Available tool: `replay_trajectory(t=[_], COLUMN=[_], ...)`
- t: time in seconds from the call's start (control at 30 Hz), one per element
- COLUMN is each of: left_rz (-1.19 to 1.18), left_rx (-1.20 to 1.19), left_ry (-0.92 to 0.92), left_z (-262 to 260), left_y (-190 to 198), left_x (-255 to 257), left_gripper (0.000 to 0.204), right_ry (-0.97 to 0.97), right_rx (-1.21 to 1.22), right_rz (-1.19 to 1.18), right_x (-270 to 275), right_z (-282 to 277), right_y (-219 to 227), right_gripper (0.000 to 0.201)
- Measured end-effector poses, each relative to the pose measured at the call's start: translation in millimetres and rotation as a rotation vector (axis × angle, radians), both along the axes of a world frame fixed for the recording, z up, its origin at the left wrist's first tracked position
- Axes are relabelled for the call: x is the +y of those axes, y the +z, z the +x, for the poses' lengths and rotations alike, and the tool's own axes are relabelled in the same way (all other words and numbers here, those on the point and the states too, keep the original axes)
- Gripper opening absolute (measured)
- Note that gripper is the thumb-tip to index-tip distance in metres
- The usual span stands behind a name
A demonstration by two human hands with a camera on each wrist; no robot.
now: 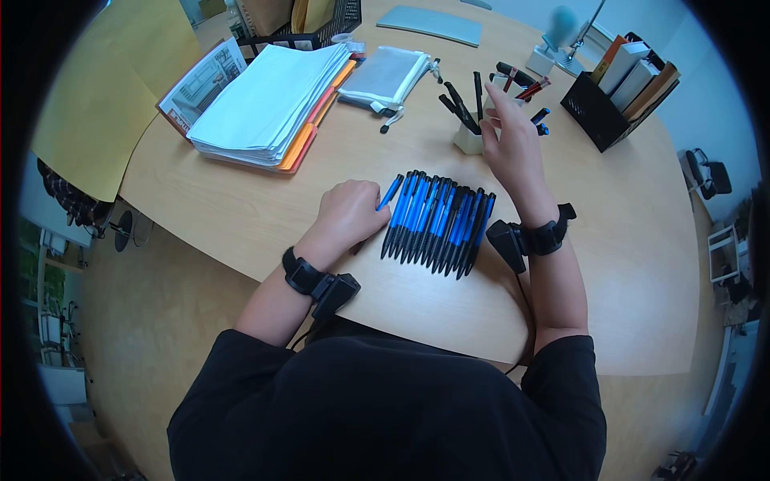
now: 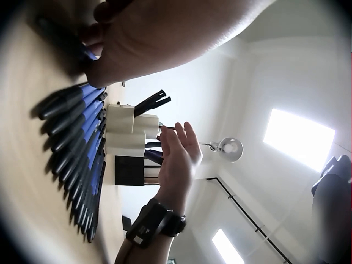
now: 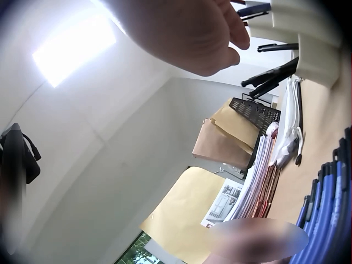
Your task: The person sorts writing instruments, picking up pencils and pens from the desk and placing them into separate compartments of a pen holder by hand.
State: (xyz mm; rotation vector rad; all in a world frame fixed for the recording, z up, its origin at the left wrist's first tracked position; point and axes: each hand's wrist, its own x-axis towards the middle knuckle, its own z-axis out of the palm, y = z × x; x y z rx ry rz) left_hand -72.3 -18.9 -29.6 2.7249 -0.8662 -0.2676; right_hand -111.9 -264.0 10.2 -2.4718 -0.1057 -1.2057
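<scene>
Several blue-and-black pens [image 1: 437, 220] lie side by side in a slanting row on the table, also seen in the left wrist view [image 2: 77, 148] and right wrist view [image 3: 330, 209]. At the row's left end my left hand [image 1: 350, 212] pinches one blue pen [image 1: 391, 192]; its curled fingers are partly hidden. My right hand [image 1: 515, 148] is raised beside the white pen holder [image 1: 469, 142], its fingers extended and apart, close to the pens standing there. Black pens [image 1: 457, 104] stick out of the holder. In the left wrist view nothing shows gripped in the right hand [image 2: 179, 165].
A paper stack [image 1: 257, 104] with orange and red folders lies at the left, a zip pouch [image 1: 385, 76] behind the pens. A black file box [image 1: 597, 112] stands at the right, a black basket [image 1: 341, 24] at the back left. A lamp [image 1: 569, 60] is at the back.
</scene>
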Motion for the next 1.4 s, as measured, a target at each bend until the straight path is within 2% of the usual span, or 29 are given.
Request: replay_trajectory(t=[0.03,0.1,0.13,0.17,0.2,0.23,0.27,0.33,0.37,0.47,0.53,0.6,0.67,0.7,0.73,0.77,0.8,0.87,1.0,1.1,1.17,1.27,1.33,1.4], left_rz=[-0.065,-0.132,-0.333,-0.532,-0.531,-0.714,-0.897,-0.952,-1.007,-1.038,-0.951,-0.866,-0.516,-0.516,-0.401,-0.285,-0.284,-0.270,-0.282,-0.276,-0.126,-0.085,-0.045,0.047], left_rx=[-0.010,-0.019,-0.046,-0.072,-0.071,-0.028,0.017,-0.006,-0.028,-0.027,-0.016,-0.004,-0.038,-0.036,-0.030,-0.026,-0.025,0.056,0.137,0.052,0.113,0.178,0.173,0.068], left_ry=[0.012,0.028,0.023,0.016,0.014,-0.029,-0.073,-0.142,-0.207,-0.237,-0.201,-0.162,-0.212,-0.208,-0.198,-0.190,-0.191,-0.130,-0.110,-0.079,-0.015,0.064,0.055,-0.004], left_z=[3,4,4,3,2,-1,-5,-14,-17,-23,-23,-20,-11,-11,-13,-14,-15,-16,-9,-4,1,8,5,0], left_y=[-2,-3,-3,-2,-1,-1,-1,-1,0,3,6,2,-10,-11,-8,-6,-3,0,-3,-4,2,5,8,9], left_x=[1,3,3,4,3,1,0,-2,-2,-5,-8,-8,-4,-4,-4,-4,-4,-5,-3,0,3,8,6,3], left_gripper=[0.024,0.025,0.023,0.022,0.022,0.019,0.017,0.016,0.015,0.017,0.017,0.017,0.021,0.021,0.020,0.019,0.019,0.018,0.023,0.025,0.027,0.031,0.030,0.030], right_ry=[0.003,0.052,0.054,0.144,0.233,0.323,0.320,0.610,0.687,0.706,0.687,0.421,0.306,0.223,0.140,0.060,0.058,-0.129,-0.171,-0.177,-0.138,-0.069,-0.039,0.020], right_rx=[0.001,0.222,0.221,0.274,0.326,0.329,0.328,0.555,0.575,0.605,0.538,0.279,-0.005,-0.123,-0.241,-0.271,-0.270,-0.158,0.019,0.025,-0.015,-0.092,-0.127,-0.113], right_rz=[-0.002,0.154,0.154,0.222,0.290,0.335,0.338,0.640,0.732,0.774,0.776,0.623,0.529,0.469,0.407,0.340,0.341,0.266,0.280,0.238,0.235,0.244,0.254,0.228], right_x=[3,13,18,23,28,34,40,53,60,63,56,37,15,4,-6,-16,-26,-42,-48,-43,-40,-31,-20,-6], right_z=[-3,-14,-17,-19,-21,-22,-24,-30,-35,-39,-44,-49,-51,-49,-47,-45,-44,-38,-24,-25,-30,-39,-45,-49], right_y=[5,19,21,22,22,21,21,27,32,37,44,56,62,64,66,66,65,58,40,43,49,57,63,66], right_gripper=[0.037,0.035,0.035,0.035,0.036,0.037,0.037,0.036,0.035,0.030,0.027,0.026,0.027,0.024,0.022,0.024,0.024,0.026,0.030,0.032,0.032,0.030,0.029,0.025])
